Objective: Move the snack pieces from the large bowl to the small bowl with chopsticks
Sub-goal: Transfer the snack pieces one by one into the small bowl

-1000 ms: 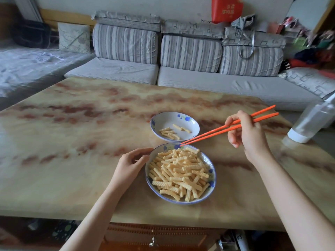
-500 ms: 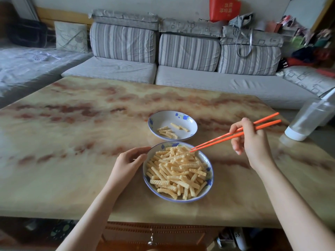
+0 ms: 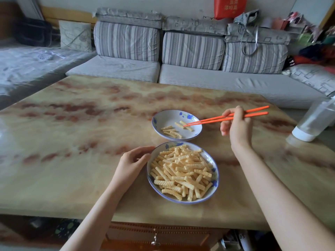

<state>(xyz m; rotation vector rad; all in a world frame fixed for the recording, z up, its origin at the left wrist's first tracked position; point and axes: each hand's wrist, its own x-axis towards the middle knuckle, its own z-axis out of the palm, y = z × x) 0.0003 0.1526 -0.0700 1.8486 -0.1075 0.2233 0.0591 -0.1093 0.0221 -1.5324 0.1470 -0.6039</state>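
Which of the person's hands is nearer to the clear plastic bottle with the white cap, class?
The right. The right hand, holding orange chopsticks, is just left of the clear plastic bottle. The left hand rests at the large bowl's far side, much farther away.

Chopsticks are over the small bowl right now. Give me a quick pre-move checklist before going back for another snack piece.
1. Chopsticks gripped by the right hand: ok.
2. Tips over the small bowl, among the pieces there: ok.
3. Tips free of any snack piece: cannot tell; they overlap a piece at the tips.
4. Left hand steadying the large bowl at its rim: ok.
5. Snack pieces left in the large bowl to pick: ok, plenty.
6. Path between bowls unobstructed: ok; the bottle stands well off to the right.
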